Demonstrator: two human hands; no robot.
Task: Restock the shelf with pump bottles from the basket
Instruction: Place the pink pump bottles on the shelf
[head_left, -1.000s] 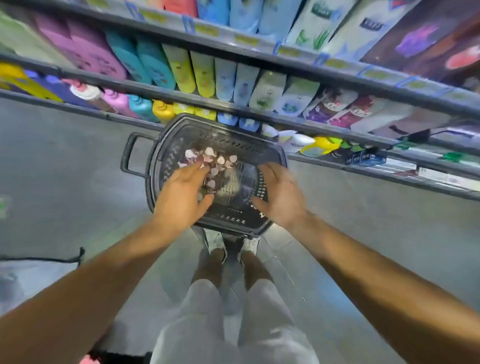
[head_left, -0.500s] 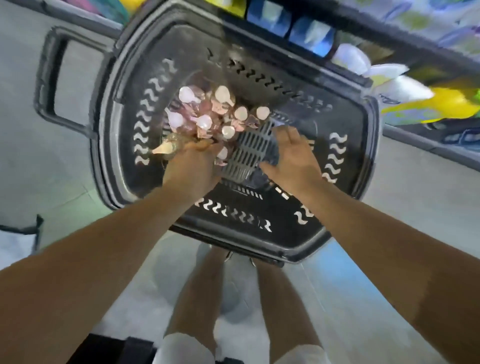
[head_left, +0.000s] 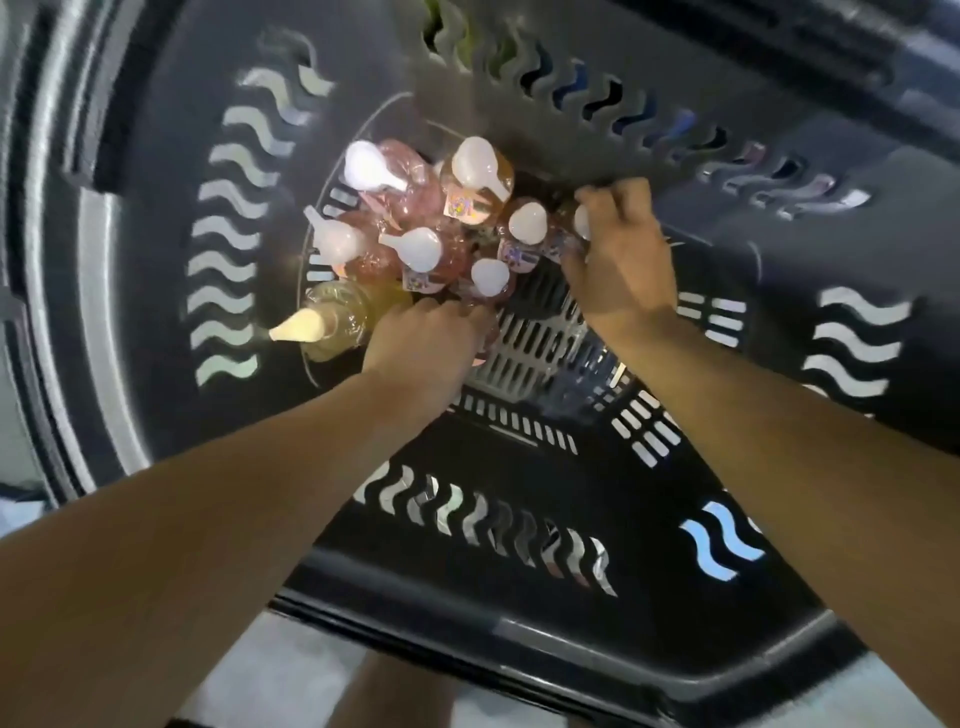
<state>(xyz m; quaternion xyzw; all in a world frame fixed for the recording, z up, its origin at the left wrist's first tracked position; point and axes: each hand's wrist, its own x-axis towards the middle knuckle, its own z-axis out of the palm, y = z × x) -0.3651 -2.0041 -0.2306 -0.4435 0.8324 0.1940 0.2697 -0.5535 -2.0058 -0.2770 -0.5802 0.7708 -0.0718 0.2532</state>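
Observation:
A black plastic basket (head_left: 156, 270) with wavy cut-outs fills the view. On its slatted floor stand several pink pump bottles (head_left: 415, 208) with white pump heads and one yellow pump bottle (head_left: 337, 319) at the left. My left hand (head_left: 423, 345) is down among them, fingers curled over a pink bottle that is mostly hidden beneath it. My right hand (head_left: 621, 260) grips another pink pump bottle at the cluster's right edge; its white pump head (head_left: 582, 222) shows between my fingers.
The right half of the basket's slatted floor (head_left: 540, 343) holds no bottles. Grey shop floor (head_left: 291, 670) and my legs show below the basket's near rim. Coloured shelf goods glimmer through the slots in the far wall (head_left: 597, 98).
The view has dropped much closer into the basket. Both hands went deeper; my right hand moved from the bare basket floor to the cluster and closed round a bottle.

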